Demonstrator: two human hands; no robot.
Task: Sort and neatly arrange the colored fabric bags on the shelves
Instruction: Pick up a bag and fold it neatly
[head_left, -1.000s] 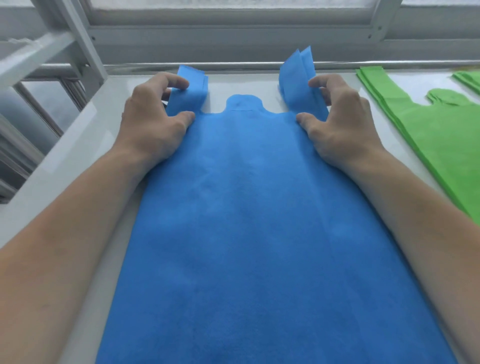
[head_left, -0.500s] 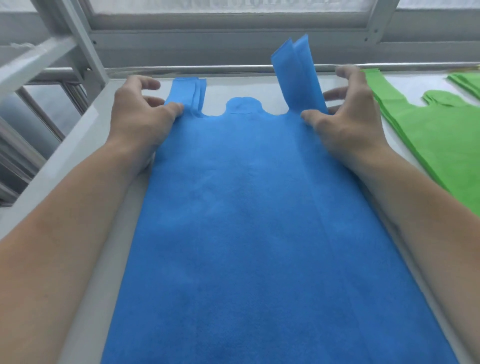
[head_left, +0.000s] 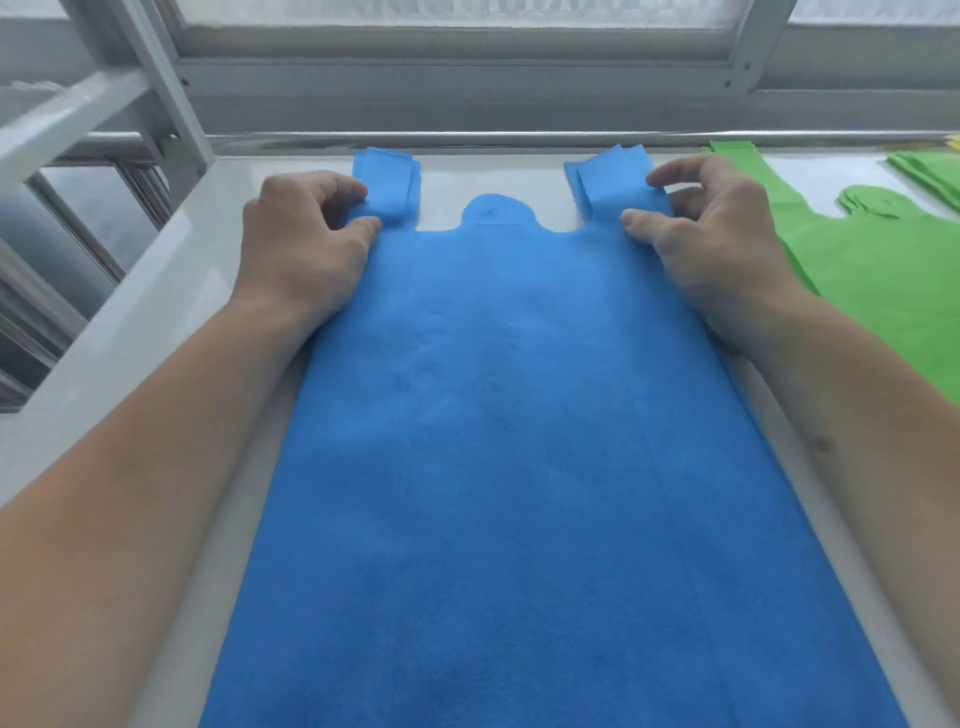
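Shelf (head_left: 156, 312), white, metal-framed. Blue fabric bag (head_left: 519, 441) flat along it, handles at far end. Green fabric bag (head_left: 893, 280) flat just right of blue one, apart. Left hand (head_left: 304, 249) on left top corner; grip narrow, thumb and fingers pinching left handle (head_left: 387, 184). Right hand (head_left: 714, 234) on right top corner; grip narrow, pinching right handle (head_left: 615, 182).

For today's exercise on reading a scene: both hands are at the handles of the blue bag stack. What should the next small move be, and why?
Probably press and smooth the right handle flat. The right hand pinches it, its layers look fanned and uneven, while the left handle under the left hand lies squarer on the blue bags.
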